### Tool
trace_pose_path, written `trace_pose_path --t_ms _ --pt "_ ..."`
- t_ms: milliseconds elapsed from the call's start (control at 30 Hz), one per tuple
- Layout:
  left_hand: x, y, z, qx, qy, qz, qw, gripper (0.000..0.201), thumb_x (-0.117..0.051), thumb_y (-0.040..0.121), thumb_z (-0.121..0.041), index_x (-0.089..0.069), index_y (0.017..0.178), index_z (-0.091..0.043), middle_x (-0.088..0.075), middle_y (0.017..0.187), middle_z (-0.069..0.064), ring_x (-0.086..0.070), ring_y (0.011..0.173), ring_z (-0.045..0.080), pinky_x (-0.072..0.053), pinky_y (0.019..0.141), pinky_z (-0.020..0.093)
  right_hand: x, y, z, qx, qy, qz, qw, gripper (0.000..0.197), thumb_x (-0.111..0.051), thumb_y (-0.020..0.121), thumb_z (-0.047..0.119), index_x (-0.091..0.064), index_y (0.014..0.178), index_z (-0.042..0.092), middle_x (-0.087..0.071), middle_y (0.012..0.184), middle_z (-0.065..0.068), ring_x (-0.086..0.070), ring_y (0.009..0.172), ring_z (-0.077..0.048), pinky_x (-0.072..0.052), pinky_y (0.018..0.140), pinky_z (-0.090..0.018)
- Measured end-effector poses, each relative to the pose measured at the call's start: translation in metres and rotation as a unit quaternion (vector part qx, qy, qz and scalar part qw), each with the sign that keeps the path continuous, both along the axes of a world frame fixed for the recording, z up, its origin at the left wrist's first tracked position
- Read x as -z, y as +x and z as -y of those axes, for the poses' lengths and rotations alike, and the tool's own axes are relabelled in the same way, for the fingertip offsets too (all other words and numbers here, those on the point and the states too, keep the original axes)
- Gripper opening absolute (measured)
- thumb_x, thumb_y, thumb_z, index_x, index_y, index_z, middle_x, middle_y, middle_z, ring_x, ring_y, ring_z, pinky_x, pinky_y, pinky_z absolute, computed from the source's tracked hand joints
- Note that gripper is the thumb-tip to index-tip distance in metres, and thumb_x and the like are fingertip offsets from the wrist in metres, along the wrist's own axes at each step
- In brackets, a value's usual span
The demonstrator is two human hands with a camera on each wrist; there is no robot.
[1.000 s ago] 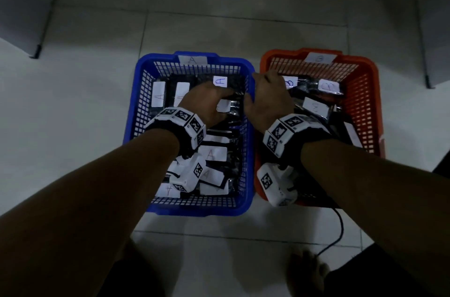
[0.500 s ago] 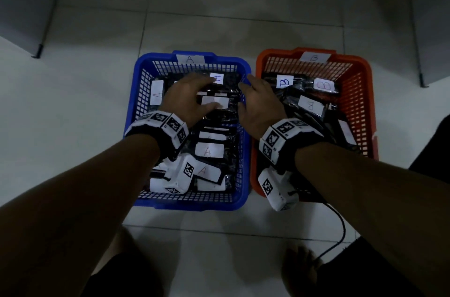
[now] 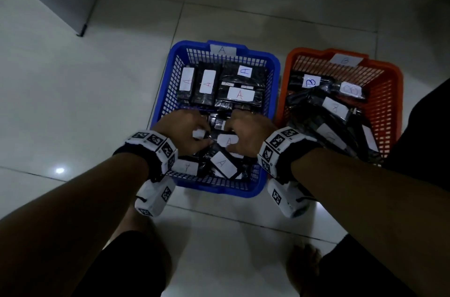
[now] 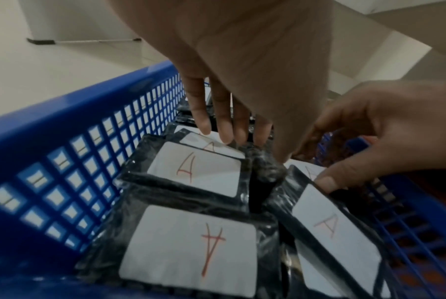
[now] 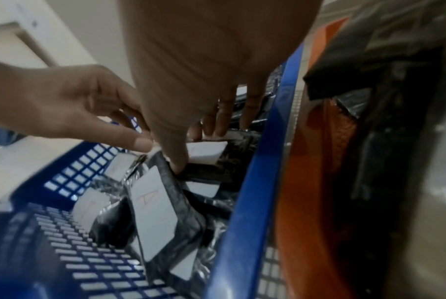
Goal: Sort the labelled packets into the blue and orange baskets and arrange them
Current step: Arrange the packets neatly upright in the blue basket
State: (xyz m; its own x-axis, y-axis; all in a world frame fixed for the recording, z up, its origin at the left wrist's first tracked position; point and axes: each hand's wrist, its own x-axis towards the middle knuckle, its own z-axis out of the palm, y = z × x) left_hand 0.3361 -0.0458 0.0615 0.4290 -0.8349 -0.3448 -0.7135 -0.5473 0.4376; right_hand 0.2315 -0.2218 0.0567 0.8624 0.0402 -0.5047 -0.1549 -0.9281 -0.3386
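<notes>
The blue basket [image 3: 163, 102] tagged A holds several black packets with white A labels; a few lie in a neat row at its far end [image 3: 207, 85], the near ones [image 3: 223, 164] lie loose. Both hands are inside it, near the middle. My left hand [image 3: 194, 136] [image 4: 247, 145] pinches the edge of one A packet [image 4: 264, 169]. My right hand [image 3: 231, 139] [image 5: 198, 149] grips another A packet [image 5: 207, 154] between thumb and fingers. The orange basket [image 3: 387, 111] tagged B holds B packets [image 3: 311, 82] in a loose heap.
The baskets stand side by side on a pale tiled floor [image 3: 73, 114], touching along their inner walls. A grey cabinet leg [image 3: 81, 30] stands at the far left. My bare feet [image 3: 303, 262] and knees are just in front of the baskets.
Both hands have drawn back from the far end of the blue basket to its middle and closed on packets there. The far row of A packets is now uncovered.
</notes>
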Motion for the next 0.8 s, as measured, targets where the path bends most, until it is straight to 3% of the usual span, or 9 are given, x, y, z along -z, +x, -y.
trace_pose_path --t_ms 67,233,367,433,600,700,800 --pt "-0.001 -0.002 0.002 0.000 0.018 0.002 1.000 0.031 -0.071 0.073 -0.049 -0.070 0.095 -0.026 -0.065 0.095 -0.005 -0.062 0.085 0.015 -0.054 0.072 0.031 -0.001 -0.001 0.001 0.013 0.021 -0.005 1.000 0.044 -0.070 0.080 0.043 -0.054 0.113 0.019 -0.051 0.114 -0.001 -0.051 0.105 -0.020 -0.045 0.089 -0.035" --pt "-0.002 -0.008 0.002 0.041 0.047 0.001 0.998 0.054 -0.072 0.062 -0.066 -0.058 0.098 -0.028 -0.059 0.099 -0.008 -0.059 0.089 0.014 -0.054 0.074 0.033 -0.008 0.002 0.011 0.122 0.088 -0.013 0.988 0.038 -0.073 0.078 0.025 -0.047 0.106 0.025 -0.056 0.106 0.002 -0.056 0.094 -0.019 -0.050 0.076 -0.031" --pt "-0.001 -0.021 0.005 0.120 0.086 0.013 0.989 0.061 -0.073 0.069 -0.055 -0.057 0.124 -0.032 -0.055 0.122 -0.005 -0.053 0.113 0.017 -0.051 0.088 0.037 -0.005 0.010 0.016 0.111 0.064 -0.011 0.992 0.036 -0.065 0.085 0.021 -0.052 0.118 0.023 -0.056 0.113 -0.001 -0.056 0.102 -0.021 -0.047 0.077 -0.029" --pt "0.001 -0.028 0.008 0.141 0.101 0.014 0.985 0.061 -0.074 0.072 -0.048 -0.056 0.128 -0.030 -0.053 0.124 -0.002 -0.050 0.116 0.019 -0.048 0.091 0.036 -0.001 0.010 0.018 0.102 0.058 -0.021 0.993 0.035 -0.064 0.086 0.024 -0.053 0.120 0.022 -0.058 0.115 -0.002 -0.057 0.102 -0.022 -0.046 0.076 -0.028" --pt "0.006 -0.034 0.014 0.157 0.081 0.039 0.983 0.060 -0.072 0.072 -0.047 -0.058 0.120 -0.016 -0.056 0.118 0.008 -0.053 0.109 0.027 -0.044 0.090 0.039 0.003 0.010 0.019 0.141 0.082 -0.006 0.987 0.033 -0.065 0.083 0.027 -0.057 0.115 0.027 -0.062 0.113 -0.001 -0.060 0.099 -0.020 -0.053 0.084 -0.033" --pt "0.005 -0.030 0.015 0.138 0.080 0.029 0.987 0.062 -0.071 0.070 -0.056 -0.059 0.114 -0.015 -0.059 0.112 0.005 -0.057 0.102 0.024 -0.047 0.086 0.035 0.004 0.008 0.020 0.155 0.101 0.014 0.983 0.032 -0.067 0.083 0.027 -0.060 0.114 0.025 -0.063 0.115 -0.001 -0.061 0.102 -0.020 -0.052 0.086 -0.033" --pt "0.004 -0.028 0.017 0.150 0.061 0.032 0.986 0.057 -0.067 0.068 -0.064 -0.062 0.102 -0.019 -0.064 0.099 0.001 -0.061 0.087 0.021 -0.051 0.076 0.033 0.003 0.007 0.022 0.187 0.128 0.046 0.973 0.024 -0.068 0.084 0.031 -0.062 0.105 0.022 -0.066 0.101 0.000 -0.062 0.092 -0.019 -0.052 0.080 -0.031"
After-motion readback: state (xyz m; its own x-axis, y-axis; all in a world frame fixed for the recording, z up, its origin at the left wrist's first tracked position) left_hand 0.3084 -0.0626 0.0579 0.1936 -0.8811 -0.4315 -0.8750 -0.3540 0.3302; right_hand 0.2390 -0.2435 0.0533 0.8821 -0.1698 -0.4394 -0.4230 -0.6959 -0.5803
